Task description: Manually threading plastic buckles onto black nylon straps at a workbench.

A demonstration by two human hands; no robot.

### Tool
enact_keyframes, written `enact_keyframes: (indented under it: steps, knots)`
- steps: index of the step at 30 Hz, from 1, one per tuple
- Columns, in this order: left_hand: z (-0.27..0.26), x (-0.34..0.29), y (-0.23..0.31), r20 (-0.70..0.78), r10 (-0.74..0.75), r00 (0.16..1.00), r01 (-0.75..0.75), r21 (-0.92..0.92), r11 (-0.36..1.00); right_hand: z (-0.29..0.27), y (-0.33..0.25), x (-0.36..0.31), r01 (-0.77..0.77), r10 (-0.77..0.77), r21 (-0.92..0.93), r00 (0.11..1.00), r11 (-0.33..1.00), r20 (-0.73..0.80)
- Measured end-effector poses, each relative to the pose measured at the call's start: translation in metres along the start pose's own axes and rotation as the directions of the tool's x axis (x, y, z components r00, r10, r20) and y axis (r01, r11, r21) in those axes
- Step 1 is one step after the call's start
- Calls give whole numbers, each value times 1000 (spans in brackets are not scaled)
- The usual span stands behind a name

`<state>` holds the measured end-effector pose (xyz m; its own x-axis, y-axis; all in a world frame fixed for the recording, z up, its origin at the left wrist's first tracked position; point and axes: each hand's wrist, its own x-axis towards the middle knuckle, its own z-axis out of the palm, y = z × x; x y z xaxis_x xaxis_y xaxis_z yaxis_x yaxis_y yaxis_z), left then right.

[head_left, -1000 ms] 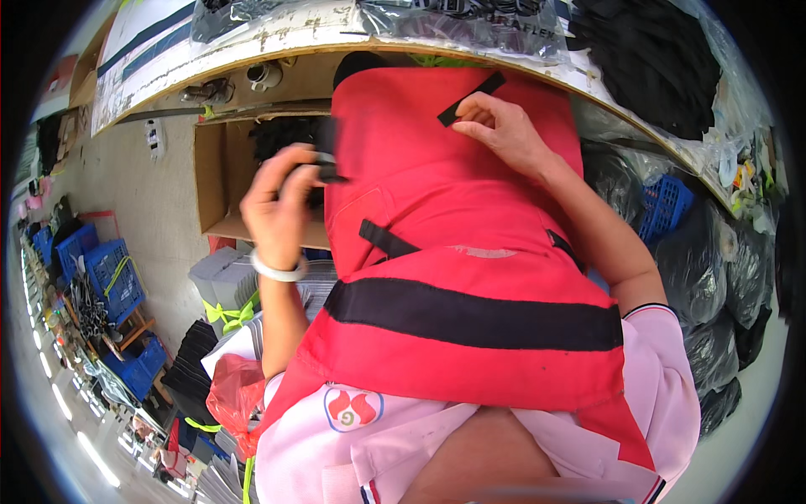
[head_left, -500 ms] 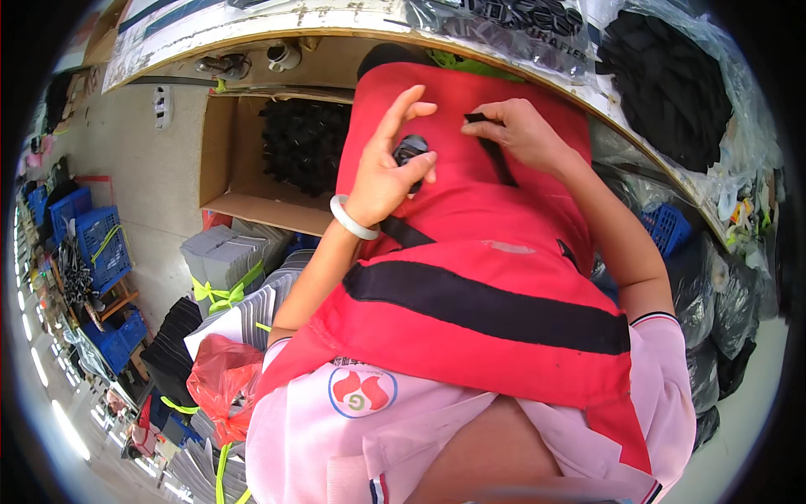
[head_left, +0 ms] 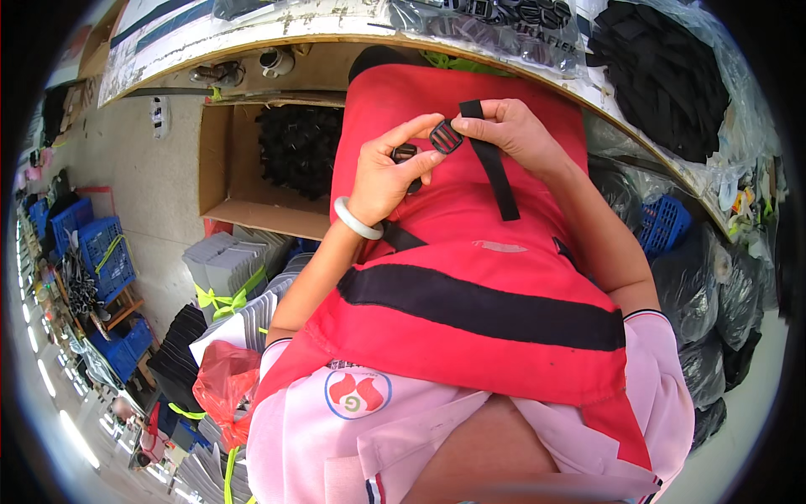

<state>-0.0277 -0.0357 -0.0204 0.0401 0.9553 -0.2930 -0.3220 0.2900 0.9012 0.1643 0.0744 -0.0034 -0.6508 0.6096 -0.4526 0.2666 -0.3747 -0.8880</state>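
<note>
A small black plastic strap buckle (head_left: 446, 136) with slots is pinched between the thumb and forefinger of my left hand (head_left: 383, 170). More black plastic buckles (head_left: 405, 154) sit in the palm, partly hidden by my fingers. My right hand (head_left: 514, 134) grips a short black webbing strap (head_left: 495, 176) near its upper end; the rest hangs down over my red apron (head_left: 453, 227). The right fingertips are right beside the buckle. Whether the strap touches it I cannot tell. A pale bangle (head_left: 358, 220) circles my left wrist.
Ahead is a worn white table (head_left: 353, 18) with bagged black buckles (head_left: 520, 18) and a heap of black straps (head_left: 659, 80). An open cardboard box (head_left: 220, 160) of black pieces stands left, near tied grey sheets (head_left: 220, 260). At right are a blue crate (head_left: 663, 225) and plastic bags (head_left: 693, 290).
My left thumb and forefinger now hold a buckle, where before they were apart. My hands have come together, and more of the strap shows hanging from my right hand.
</note>
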Motion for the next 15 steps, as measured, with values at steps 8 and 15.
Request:
enact_keyframes:
  steps: [8, 15]
  knots:
    - [30, 17, -4, -226, 123, 966, -154, -124, 980, 42, 10, -8, 138, -56, 265, 954, 954, -294]
    - [10, 30, 3, -271, 70, 960, -99, -92, 991, 25, -2, -21, 189, -185, -15, 933, 982, -309]
